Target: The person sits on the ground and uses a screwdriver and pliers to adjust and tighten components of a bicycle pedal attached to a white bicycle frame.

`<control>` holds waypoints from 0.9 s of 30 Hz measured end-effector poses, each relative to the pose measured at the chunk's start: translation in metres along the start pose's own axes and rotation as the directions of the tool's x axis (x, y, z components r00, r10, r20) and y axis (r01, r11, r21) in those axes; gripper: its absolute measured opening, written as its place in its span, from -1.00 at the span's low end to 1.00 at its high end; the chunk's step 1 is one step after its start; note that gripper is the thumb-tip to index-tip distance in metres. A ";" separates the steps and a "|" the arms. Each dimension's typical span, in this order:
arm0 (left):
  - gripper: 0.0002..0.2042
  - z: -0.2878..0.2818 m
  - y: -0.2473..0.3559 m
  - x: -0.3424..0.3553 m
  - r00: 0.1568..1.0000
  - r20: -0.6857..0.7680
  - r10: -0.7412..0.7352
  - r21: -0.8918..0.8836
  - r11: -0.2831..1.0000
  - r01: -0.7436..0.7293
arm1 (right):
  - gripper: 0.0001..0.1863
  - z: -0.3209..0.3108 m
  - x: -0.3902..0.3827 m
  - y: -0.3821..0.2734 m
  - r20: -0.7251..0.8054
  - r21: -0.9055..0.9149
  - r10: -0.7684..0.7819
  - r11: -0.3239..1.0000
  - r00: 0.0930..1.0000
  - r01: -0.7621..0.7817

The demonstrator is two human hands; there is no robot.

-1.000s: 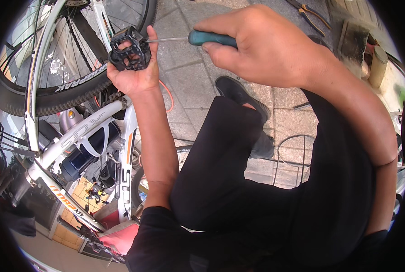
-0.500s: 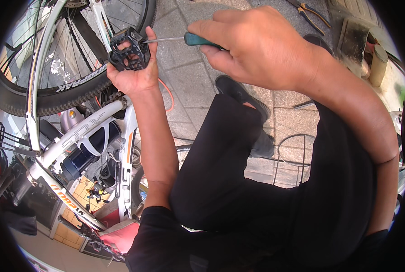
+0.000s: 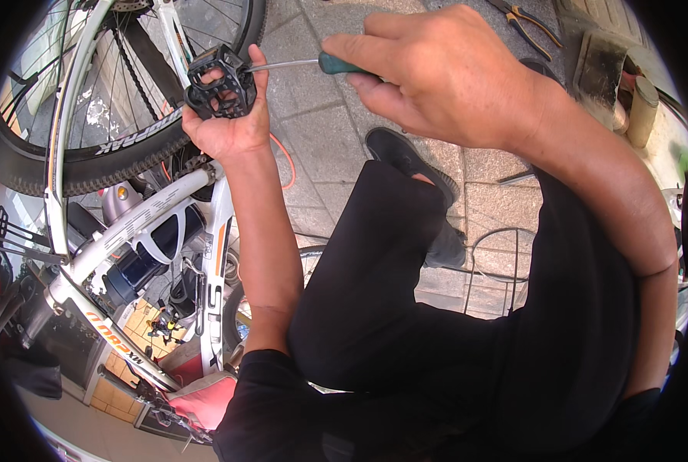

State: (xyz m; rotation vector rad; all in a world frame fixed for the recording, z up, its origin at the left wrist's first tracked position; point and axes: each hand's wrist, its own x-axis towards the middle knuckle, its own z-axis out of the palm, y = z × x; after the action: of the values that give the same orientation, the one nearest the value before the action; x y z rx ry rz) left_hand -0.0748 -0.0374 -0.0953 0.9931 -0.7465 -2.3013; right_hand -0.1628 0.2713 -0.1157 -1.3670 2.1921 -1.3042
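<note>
A black bicycle pedal (image 3: 225,91) with an open cage rests in my left hand (image 3: 232,137), whose fingers wrap around it from below. My right hand (image 3: 456,81) grips the green handle of a screwdriver (image 3: 340,65). The metal shaft runs leftward, and its tip meets the right side of the pedal near my left fingertips. How far the tip goes into the pedal is hidden. Just left of the pedal is the tyre (image 3: 147,146) of a white bicycle.
The white bicycle frame (image 3: 117,223), with a dark bottle (image 3: 140,266) in its holder, fills the left side. Pliers (image 3: 530,29) with orange and black handles lie on the paving at the top right. An orange cable (image 3: 288,165) curves beside my left forearm. A wire stand (image 3: 506,266) sits between my legs.
My right hand has shifted slightly to the right with the screwdriver, and its handle sits a little farther from the pedal. My left hand and the pedal have barely moved.
</note>
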 end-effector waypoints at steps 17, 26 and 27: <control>-0.63 0.002 0.000 -0.001 1.000 -0.011 0.004 0.006 1.000 -0.004 | -0.56 0.026 0.000 -0.003 -0.215 -0.072 -0.066 0.996 0.974 0.052; -0.61 0.004 0.000 0.001 0.996 -0.086 0.020 0.055 0.998 -0.015 | -0.63 0.015 -0.007 0.007 -0.040 0.062 -0.024 0.998 0.999 0.027; -0.61 0.004 0.001 0.002 0.997 -0.077 0.013 0.049 0.999 -0.009 | -0.63 0.015 -0.008 0.007 -0.041 0.068 -0.023 0.997 0.999 0.026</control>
State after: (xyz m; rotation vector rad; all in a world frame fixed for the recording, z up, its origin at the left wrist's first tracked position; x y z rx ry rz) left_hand -0.0789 -0.0381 -0.0937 1.0912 -0.7776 -2.2312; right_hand -0.1541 0.2704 -0.1316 -1.3573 2.1416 -1.4142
